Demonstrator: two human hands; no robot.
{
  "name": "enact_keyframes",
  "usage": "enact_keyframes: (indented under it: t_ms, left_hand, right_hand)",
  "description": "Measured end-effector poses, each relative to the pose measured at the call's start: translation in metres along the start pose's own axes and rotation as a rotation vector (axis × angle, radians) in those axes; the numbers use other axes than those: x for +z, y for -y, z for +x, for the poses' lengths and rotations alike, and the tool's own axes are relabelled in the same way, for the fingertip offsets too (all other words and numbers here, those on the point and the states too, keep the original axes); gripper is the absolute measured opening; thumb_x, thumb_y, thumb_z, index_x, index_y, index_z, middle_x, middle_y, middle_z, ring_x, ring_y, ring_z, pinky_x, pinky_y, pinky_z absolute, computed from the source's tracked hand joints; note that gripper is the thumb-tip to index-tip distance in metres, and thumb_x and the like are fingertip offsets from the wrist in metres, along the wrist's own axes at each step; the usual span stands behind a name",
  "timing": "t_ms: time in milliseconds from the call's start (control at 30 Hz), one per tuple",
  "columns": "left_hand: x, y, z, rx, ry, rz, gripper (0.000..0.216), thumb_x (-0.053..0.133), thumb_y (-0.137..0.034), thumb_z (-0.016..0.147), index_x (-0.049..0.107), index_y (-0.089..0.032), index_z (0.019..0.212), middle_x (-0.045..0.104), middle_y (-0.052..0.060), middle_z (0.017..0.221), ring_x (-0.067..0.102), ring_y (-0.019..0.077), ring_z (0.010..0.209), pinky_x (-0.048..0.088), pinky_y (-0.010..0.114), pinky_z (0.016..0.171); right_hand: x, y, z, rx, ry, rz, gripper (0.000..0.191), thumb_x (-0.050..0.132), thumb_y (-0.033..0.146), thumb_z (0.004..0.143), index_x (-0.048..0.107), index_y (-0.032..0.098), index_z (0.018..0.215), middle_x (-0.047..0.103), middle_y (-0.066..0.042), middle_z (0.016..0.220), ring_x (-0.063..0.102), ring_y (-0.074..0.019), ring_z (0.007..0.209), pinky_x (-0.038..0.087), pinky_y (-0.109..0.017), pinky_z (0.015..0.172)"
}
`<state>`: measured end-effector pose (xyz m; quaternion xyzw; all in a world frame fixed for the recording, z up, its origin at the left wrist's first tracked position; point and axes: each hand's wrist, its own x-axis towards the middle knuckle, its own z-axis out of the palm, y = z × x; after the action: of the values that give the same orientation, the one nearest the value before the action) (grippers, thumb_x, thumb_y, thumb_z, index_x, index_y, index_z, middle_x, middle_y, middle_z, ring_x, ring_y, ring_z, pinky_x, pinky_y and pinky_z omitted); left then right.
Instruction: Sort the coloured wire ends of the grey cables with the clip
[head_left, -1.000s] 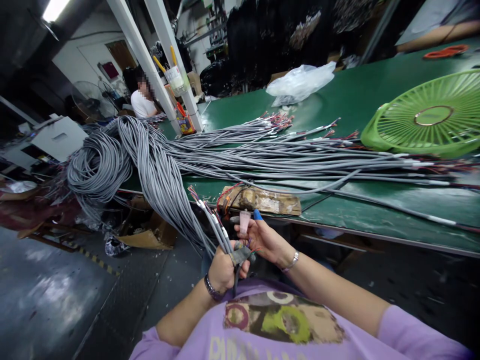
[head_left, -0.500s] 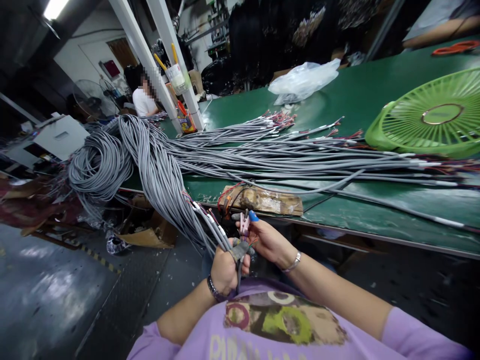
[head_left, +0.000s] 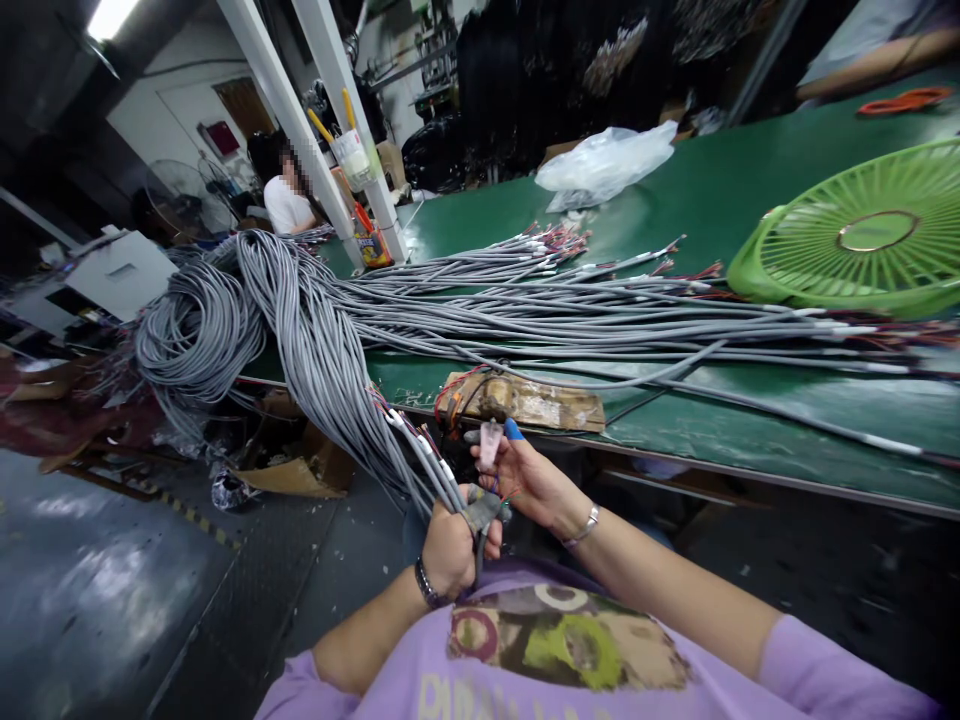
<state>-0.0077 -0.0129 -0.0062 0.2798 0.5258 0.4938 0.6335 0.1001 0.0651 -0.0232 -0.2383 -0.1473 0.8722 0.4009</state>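
Head view: your left hand (head_left: 450, 545) is closed around a bunch of gray cables (head_left: 435, 475), just off the near edge of the counter (head_left: 720, 175). Their stripped ends, with white sleeves and thin colored wires, point up and to the left, past your fist. Your left thumb wears a worn gray cover (head_left: 480, 510), and a dark watch (head_left: 427, 582) sits on that wrist.

Your right hand (head_left: 517, 475) pinches a small pale pink piece (head_left: 490, 443) just beside the left one, with a blue cover (head_left: 513, 429) on one fingertip. Fine colored wires (head_left: 495, 487) show between your two hands; you cannot tell from here whether they touch the pink piece.

Beyond your fingers, a scuffed wooden block (head_left: 555, 403) lies along the near edge of the counter. Behind it, a long spread of gray cable (head_left: 585, 325) runs toward the right end, and a thick hank (head_left: 311, 350) hangs over the near edge on the left. A green fan (head_left: 874, 230) stands at the right end, a crumpled plastic bag (head_left: 607, 168) lies by the far edge, and an orange-handled tool (head_left: 906, 101) rests near the far right corner.
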Motion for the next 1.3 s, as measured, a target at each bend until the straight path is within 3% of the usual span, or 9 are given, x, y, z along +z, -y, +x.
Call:
enact_keyframes:
  t_ms: [167, 300, 500, 700, 900, 1167, 1300]
  left_hand:
    - [-0.005, 0.000, -0.005, 0.011, -0.003, -0.025, 0.028, 0.069, -0.038, 0.063, 0.055, -0.014, 0.061, 0.049, -0.003, 0.038, 0.039, 0.0063, 0.029, 0.025, 0.018, 0.031]
    - [-0.006, 0.000, -0.002, -0.005, 0.014, -0.046, 0.031, 0.071, -0.041, 0.062, 0.053, -0.014, 0.061, 0.049, -0.003, 0.039, 0.037, 0.0054, 0.029, 0.025, 0.018, 0.031]
    - [-0.007, -0.004, 0.005, -0.034, 0.052, -0.069, 0.032, 0.071, -0.041, 0.060, 0.053, -0.015, 0.061, 0.052, -0.002, 0.041, 0.038, 0.0058, 0.028, 0.025, 0.019, 0.031]
    - [-0.006, -0.006, 0.009, -0.039, 0.061, -0.041, 0.034, 0.070, -0.043, 0.060, 0.055, -0.014, 0.062, 0.049, -0.003, 0.038, 0.037, 0.0056, 0.028, 0.023, 0.019, 0.031]
    - [-0.003, -0.003, 0.011, -0.054, 0.043, -0.027, 0.028, 0.070, -0.038, 0.060, 0.055, -0.014, 0.060, 0.049, -0.003, 0.038, 0.036, 0.0053, 0.028, 0.024, 0.019, 0.030]
    - [-0.004, -0.005, -0.001, -0.004, -0.005, -0.016, 0.036, 0.071, -0.046, 0.059, 0.054, -0.015, 0.061, 0.049, -0.003, 0.038, 0.037, 0.0055, 0.028, 0.026, 0.018, 0.031]
    - [-0.004, -0.006, -0.005, 0.025, -0.033, -0.037, 0.036, 0.071, -0.046, 0.060, 0.053, -0.015, 0.062, 0.050, -0.003, 0.039, 0.038, 0.0058, 0.030, 0.027, 0.018, 0.032]
  right_hand:
    - [0.001, 0.002, -0.005, 0.039, 0.030, -0.040, 0.031, 0.060, 0.047, 0.079, 0.066, 0.017, 0.085, 0.066, -0.005, 0.079, 0.056, -0.0109, 0.061, 0.047, -0.022, 0.054]
    - [0.006, 0.003, -0.007, -0.092, -0.008, -0.171, 0.019, 0.068, 0.034, 0.075, 0.066, 0.016, 0.081, 0.064, -0.002, 0.072, 0.053, -0.0101, 0.058, 0.044, -0.021, 0.054]
    - [0.002, -0.003, -0.004, -0.326, -0.057, -0.362, 0.036, 0.064, 0.050, 0.074, 0.066, 0.015, 0.071, 0.061, -0.002, 0.064, 0.050, -0.0106, 0.057, 0.042, -0.022, 0.055]
    - [0.001, -0.001, 0.004, -0.138, -0.002, -0.138, 0.027, 0.069, 0.041, 0.073, 0.069, 0.016, 0.082, 0.065, -0.004, 0.070, 0.055, -0.0120, 0.057, 0.045, -0.022, 0.052]
    - [0.002, -0.001, 0.006, -0.144, -0.046, -0.094, 0.023, 0.073, 0.037, 0.069, 0.069, 0.015, 0.076, 0.065, -0.004, 0.067, 0.056, -0.0120, 0.058, 0.047, -0.022, 0.054]
    - [0.000, 0.002, -0.001, -0.022, 0.028, -0.063, 0.030, 0.059, 0.046, 0.080, 0.065, 0.017, 0.086, 0.065, -0.005, 0.076, 0.055, -0.0116, 0.059, 0.046, -0.023, 0.052]
    - [0.005, 0.003, -0.008, -0.115, 0.056, -0.181, 0.022, 0.065, 0.038, 0.077, 0.064, 0.016, 0.080, 0.060, 0.000, 0.067, 0.051, -0.0094, 0.057, 0.043, -0.021, 0.053]
